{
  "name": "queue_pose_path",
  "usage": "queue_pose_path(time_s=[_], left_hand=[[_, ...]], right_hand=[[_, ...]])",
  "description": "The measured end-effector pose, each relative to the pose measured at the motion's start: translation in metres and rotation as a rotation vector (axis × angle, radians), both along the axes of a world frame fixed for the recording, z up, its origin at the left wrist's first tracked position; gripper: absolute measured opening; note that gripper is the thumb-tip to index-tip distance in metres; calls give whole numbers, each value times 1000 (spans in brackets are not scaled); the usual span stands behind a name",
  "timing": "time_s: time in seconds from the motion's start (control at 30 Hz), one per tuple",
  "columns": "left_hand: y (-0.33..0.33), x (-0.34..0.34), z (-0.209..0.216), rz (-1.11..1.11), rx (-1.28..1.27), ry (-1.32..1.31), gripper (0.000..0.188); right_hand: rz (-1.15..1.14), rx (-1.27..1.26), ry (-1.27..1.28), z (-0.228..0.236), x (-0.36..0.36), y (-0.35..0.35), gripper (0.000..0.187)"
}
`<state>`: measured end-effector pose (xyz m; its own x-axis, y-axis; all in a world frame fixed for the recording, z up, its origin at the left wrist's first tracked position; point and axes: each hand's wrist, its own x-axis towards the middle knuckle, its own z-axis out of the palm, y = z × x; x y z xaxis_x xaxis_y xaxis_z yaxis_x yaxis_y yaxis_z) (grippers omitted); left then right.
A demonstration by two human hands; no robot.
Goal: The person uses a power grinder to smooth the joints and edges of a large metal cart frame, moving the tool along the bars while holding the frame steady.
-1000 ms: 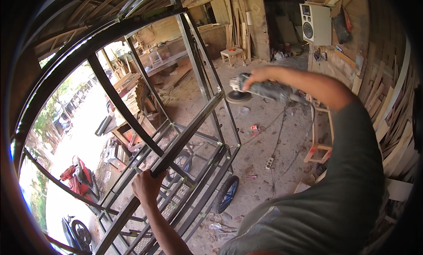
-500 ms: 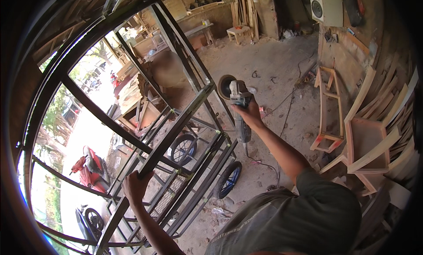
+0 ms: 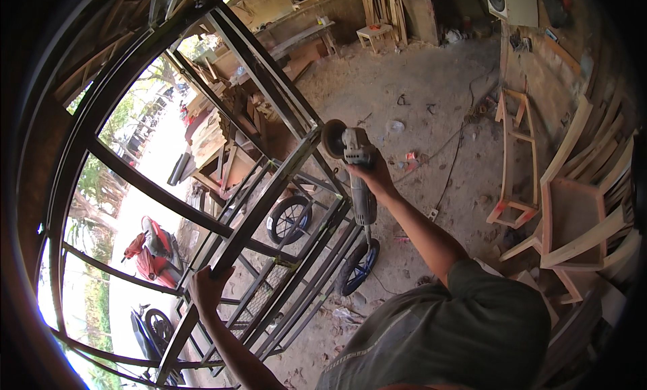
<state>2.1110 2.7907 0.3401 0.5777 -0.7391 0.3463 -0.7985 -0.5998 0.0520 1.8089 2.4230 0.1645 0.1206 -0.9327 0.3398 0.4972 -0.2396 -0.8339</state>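
The floor [image 3: 357, 87] extends across the scene, littered with small debris. The dark metal frame [image 3: 271, 193], built of welded-looking bars, occupies the left side and reaches from near to far. A red motorcycle [image 3: 158, 242] stands outdoors, left of the frame. At the right, a slender wooden frame [image 3: 521, 136] stands upright on the floor. Two spoked wheels are at the lower part of the metal frame: the far wheel [image 3: 290, 219] lies left of the near wheel [image 3: 359, 265]. A small stool [image 3: 375, 31] stands at the far side.

The angle grinder [image 3: 358, 151] is located right of the metal frame, its body pointing downward. The right hand [image 3: 372, 178] is clenched around the grinder body, just behind the head. The left hand [image 3: 207, 289] grasps the long rail of the metal frame at the near left. The grinder's round disc [image 3: 333, 138] faces a corner of the metal frame, just beside it; contact cannot be determined.
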Motion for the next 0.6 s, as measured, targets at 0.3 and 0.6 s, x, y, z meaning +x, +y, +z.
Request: queue_pose_path(time_s=[0.3,0.6], left_hand=[[-7,4,-1,30,40,28,56],[-11,11,-2,85,104,66,57]], right_hand=[[534,464,50,9,-53,-33,48],[647,424,246,83,-62,-76,61]])
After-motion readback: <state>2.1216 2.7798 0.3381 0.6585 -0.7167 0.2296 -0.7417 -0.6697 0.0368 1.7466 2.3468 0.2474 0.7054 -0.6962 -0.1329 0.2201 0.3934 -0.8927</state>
